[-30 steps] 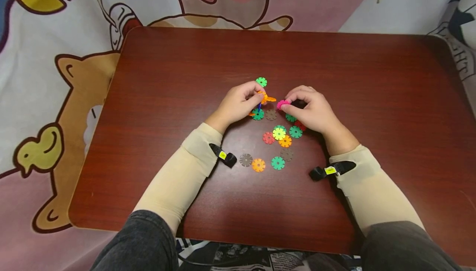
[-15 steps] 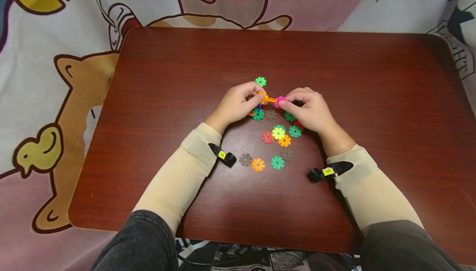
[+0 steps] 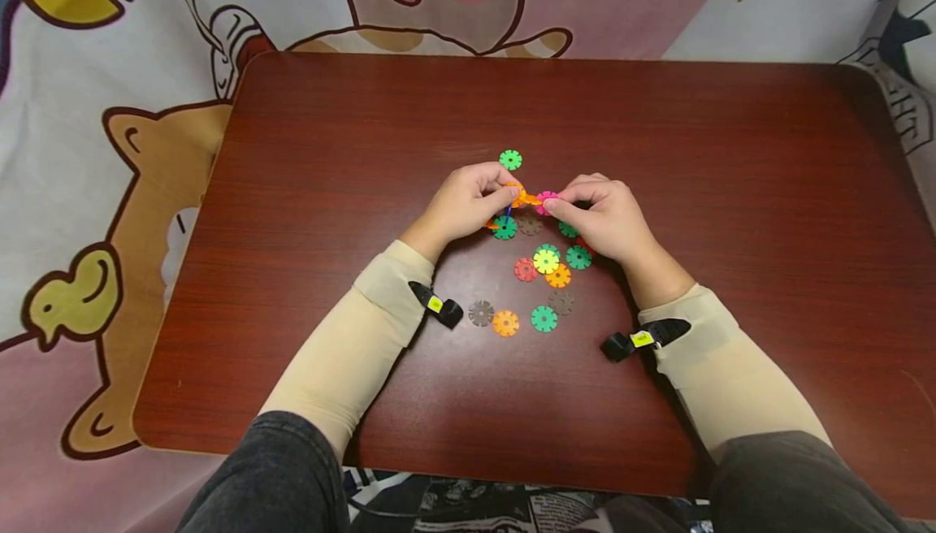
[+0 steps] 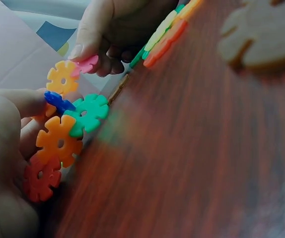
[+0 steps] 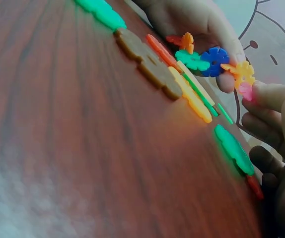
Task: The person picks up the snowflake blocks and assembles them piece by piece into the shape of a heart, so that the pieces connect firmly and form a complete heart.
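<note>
My left hand (image 3: pixel 468 200) pinches a chain of notched plastic discs between thumb and fingers. In the left wrist view the chain runs from a red disc (image 4: pixel 42 179) through an orange disc (image 4: pixel 65 148), a green disc (image 4: pixel 94 110) and a blue disc (image 4: pixel 57 101) to a yellow-orange disc (image 4: pixel 59 74) at its far end. My right hand (image 3: pixel 610 212) pinches a pink disc (image 3: pixel 545 202) by its right side. The pink disc meets the end of the yellow-orange one, notches against each other; fingertips cover part of both. The chain is held over the table.
Loose discs lie on the brown table (image 3: pixel 329 151): a light green disc (image 3: pixel 510 159) beyond the left hand, a yellow disc (image 3: pixel 545 262) in a middle cluster, and a grey disc (image 3: pixel 480 313), an orange disc (image 3: pixel 505 323) and a green disc (image 3: pixel 543 319) nearer the body.
My right hand has moved left with the pink disc, closing the gap to the chain's end disc. The left hand has stayed nearly in place, still pinching the chain.
</note>
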`<state>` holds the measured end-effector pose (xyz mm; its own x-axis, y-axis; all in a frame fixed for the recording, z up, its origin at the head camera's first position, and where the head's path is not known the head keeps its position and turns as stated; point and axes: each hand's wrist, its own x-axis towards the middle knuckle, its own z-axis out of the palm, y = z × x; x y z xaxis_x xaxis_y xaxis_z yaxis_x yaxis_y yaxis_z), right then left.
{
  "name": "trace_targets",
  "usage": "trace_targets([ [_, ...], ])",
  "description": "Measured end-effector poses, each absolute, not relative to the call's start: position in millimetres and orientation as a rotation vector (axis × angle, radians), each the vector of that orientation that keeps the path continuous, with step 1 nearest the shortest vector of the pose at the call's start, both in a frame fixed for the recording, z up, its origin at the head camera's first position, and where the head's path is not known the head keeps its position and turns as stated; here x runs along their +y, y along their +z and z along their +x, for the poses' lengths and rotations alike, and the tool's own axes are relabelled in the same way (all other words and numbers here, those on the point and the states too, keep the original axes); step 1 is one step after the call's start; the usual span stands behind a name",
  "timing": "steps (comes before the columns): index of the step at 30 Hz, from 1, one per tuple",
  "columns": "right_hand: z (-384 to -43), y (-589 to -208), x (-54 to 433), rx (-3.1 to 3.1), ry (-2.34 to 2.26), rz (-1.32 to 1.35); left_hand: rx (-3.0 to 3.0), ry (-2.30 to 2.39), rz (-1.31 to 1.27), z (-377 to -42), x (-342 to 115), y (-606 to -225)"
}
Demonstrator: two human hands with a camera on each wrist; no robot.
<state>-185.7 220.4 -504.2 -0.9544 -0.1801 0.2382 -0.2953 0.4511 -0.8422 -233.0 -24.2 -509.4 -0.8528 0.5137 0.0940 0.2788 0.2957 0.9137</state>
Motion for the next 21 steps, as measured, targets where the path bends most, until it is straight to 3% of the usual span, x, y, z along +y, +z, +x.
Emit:
trace_targets([
  [13, -189.4, -506.2, 225.3, -2.572, 1.529, 0.375, 2.298, 1.654, 0.625, -232.0, -22.8, -504.8],
  [21, -189.3, -500.8, 236.3, -2.827, 1.057, 0.523, 2.296, 1.668, 0.584, -231.3, -22.3, -503.5],
])
